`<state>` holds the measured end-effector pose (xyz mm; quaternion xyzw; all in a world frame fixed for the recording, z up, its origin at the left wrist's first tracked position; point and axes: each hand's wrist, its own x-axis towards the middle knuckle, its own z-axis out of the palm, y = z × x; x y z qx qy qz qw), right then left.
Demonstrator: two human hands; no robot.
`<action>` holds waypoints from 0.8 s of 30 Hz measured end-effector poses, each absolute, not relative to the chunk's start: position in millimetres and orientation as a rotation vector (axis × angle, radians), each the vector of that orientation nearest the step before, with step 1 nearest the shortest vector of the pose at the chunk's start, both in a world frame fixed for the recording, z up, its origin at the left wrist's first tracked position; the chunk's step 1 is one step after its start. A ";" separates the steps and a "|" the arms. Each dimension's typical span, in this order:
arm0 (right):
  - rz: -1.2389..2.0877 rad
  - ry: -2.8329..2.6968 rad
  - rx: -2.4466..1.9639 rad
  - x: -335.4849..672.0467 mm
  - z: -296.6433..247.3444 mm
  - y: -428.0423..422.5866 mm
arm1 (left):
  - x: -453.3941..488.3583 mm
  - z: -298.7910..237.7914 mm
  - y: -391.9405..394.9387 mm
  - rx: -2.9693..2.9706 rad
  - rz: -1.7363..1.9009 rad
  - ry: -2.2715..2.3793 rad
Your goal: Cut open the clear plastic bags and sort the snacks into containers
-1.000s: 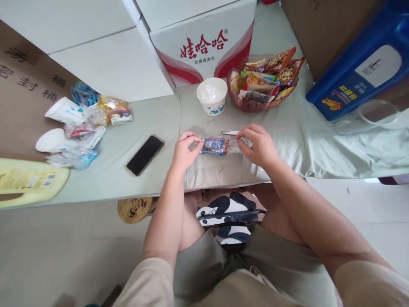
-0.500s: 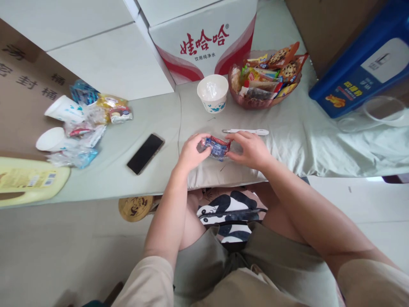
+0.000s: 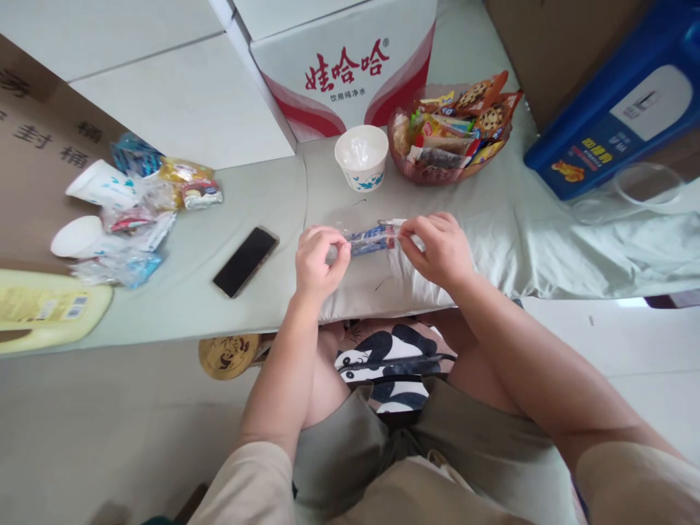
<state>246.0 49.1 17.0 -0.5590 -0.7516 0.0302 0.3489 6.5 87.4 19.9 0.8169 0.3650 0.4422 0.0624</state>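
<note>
Between my two hands a clear plastic wrapper with blue and red print (image 3: pixel 372 240) is stretched out flat, low over the cloth. The fingers of my left hand (image 3: pixel 321 261) are pinched on its left end. At the right end, my right hand (image 3: pixel 437 246) pinches it between thumb and fingers. Part of a white utility knife (image 3: pixel 389 222) shows just behind the wrapper; my right hand hides the rest. A white paper bowl (image 3: pixel 362 159) with a blue leaf pattern stands upright beyond the hands, with clear plastic inside.
A pink bowl of packaged snacks (image 3: pixel 447 171) stands right of the paper bowl. On the left lie a phone (image 3: pixel 246 262), tipped paper cups (image 3: pixel 101 184) and crumpled wrappers (image 3: pixel 128 266). A water carton (image 3: pixel 344 80) stands behind; a blue jug (image 3: pixel 596 124) is at right.
My hands have moved apart and pulled the crumpled wrapper out long and flat. My right hand now covers most of the utility knife.
</note>
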 end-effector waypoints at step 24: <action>0.131 -2.202 -1.598 249.8 48.2 18.1 | -31.2 20.0 82.1 1.929 1.059 1.376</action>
